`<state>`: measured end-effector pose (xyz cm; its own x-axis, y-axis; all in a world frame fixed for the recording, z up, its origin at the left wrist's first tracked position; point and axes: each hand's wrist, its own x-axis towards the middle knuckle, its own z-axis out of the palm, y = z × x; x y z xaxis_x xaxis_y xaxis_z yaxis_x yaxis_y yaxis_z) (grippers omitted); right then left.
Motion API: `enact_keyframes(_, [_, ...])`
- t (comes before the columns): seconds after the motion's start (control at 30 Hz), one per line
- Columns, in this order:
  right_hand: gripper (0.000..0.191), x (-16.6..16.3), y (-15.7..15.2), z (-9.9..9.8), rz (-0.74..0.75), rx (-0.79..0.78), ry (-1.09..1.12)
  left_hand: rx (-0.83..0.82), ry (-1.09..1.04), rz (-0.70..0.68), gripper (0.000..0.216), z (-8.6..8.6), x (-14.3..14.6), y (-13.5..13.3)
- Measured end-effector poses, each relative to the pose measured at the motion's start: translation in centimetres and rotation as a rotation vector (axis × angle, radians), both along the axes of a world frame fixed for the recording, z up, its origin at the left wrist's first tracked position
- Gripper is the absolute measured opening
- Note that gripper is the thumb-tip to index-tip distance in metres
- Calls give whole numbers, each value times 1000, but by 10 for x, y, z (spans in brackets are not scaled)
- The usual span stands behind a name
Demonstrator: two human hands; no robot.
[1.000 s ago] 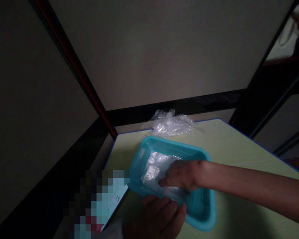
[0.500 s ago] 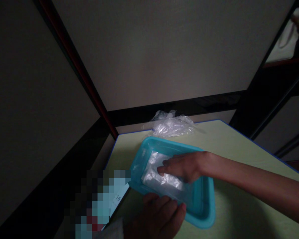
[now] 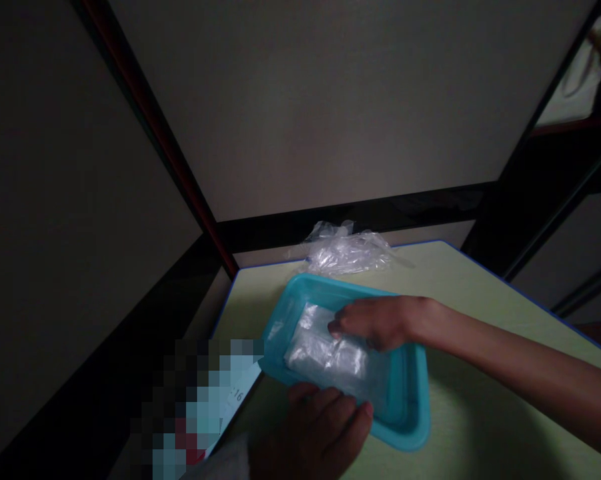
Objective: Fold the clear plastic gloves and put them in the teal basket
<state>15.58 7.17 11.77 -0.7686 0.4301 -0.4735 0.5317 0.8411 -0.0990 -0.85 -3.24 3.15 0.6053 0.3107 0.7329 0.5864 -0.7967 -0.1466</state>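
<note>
A turquoise plastic tray [image 3: 414, 413] rests at an angle on the pale table, with shiny clear-wrapped white packets [image 3: 313, 350] lying flat inside it. My left hand [image 3: 325, 423] comes from below, its fingers hooked over the near rim of the tray. From the right, my right hand [image 3: 375, 321] reaches over the tray. Its fingers are loosely bent above the packets' far side, partly hiding them; I see nothing held in it. Whether the fingertips touch the wrapping is hard to see.
Behind the tray, a crumpled heap of clear plastic bags [image 3: 348, 250] lies at the table's back edge by the panelled wall [image 3: 330, 107]. A light-blue object [image 3: 235, 390], partly pixelated, is left of the tray. The pale-green table [image 3: 460, 293] has a blue edge.
My right hand has lifted slightly and drawn back, uncovering more of the packets. The tray's right end has shifted slightly up in view. My left hand stays at the near rim.
</note>
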Motion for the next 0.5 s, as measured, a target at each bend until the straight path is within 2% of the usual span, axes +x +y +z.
enact_keyframes(0.13, [46, 2, -3, 3, -31, 66, 43, 14, 15, 14, 24, -3, -1, 3])
enact_keyframes(0.23, [41, 7, -6, 9, -47, 113, 155, 37, 8, 13, 23, -7, -2, 5])
enact_keyframes(0.4, [21, 22, -3, 21, -92, 235, 545, 25, 5, 141, 15, -9, -8, 12])
enact_keyframes(0.5, [16, 40, 10, 18, -245, 395, 780, 31, 22, 206, 14, -7, -13, 22])
